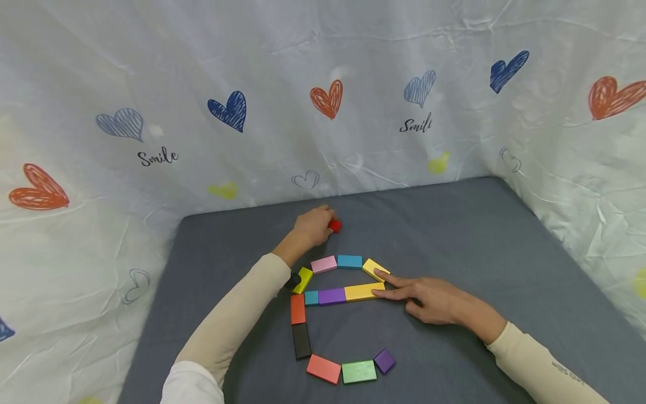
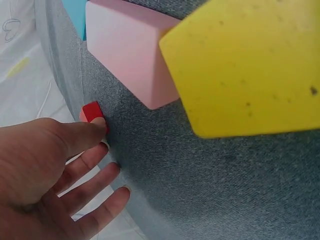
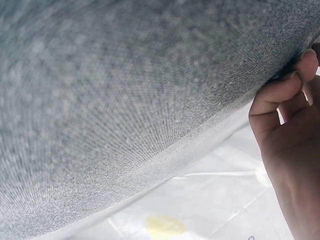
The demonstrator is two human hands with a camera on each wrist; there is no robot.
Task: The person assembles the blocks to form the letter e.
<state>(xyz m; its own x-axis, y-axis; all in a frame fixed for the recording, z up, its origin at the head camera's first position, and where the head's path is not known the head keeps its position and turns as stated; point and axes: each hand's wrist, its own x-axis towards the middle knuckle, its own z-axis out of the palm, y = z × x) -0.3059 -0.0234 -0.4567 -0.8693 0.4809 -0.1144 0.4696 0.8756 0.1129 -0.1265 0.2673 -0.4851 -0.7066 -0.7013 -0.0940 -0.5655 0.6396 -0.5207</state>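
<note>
At the far side of the table, my left hand (image 1: pixel 312 225) pinches a small red block (image 1: pixel 335 226); the left wrist view shows the thumb on the red block (image 2: pixel 92 111) and the other fingers spread beside it. Two extended fingers of my right hand (image 1: pixel 435 300) touch the upper yellow block (image 1: pixel 374 268) and the long yellow block (image 1: pixel 359 292). A purple block (image 1: pixel 331 296) and a small teal block (image 1: pixel 311 298) continue that straight row leftward. Above it curve a pink block (image 1: pixel 324 264) and a blue block (image 1: pixel 350 262). The right wrist view shows no block.
A yellow-green block (image 1: pixel 304 278), orange block (image 1: pixel 298 308) and black block (image 1: pixel 301 341) run down the left side. Along the bottom lie a coral block (image 1: pixel 324 368), green block (image 1: pixel 359 371) and purple cube (image 1: pixel 384 361). White cloth (image 1: pixel 282 146) hangs behind the grey table (image 1: pixel 454 235).
</note>
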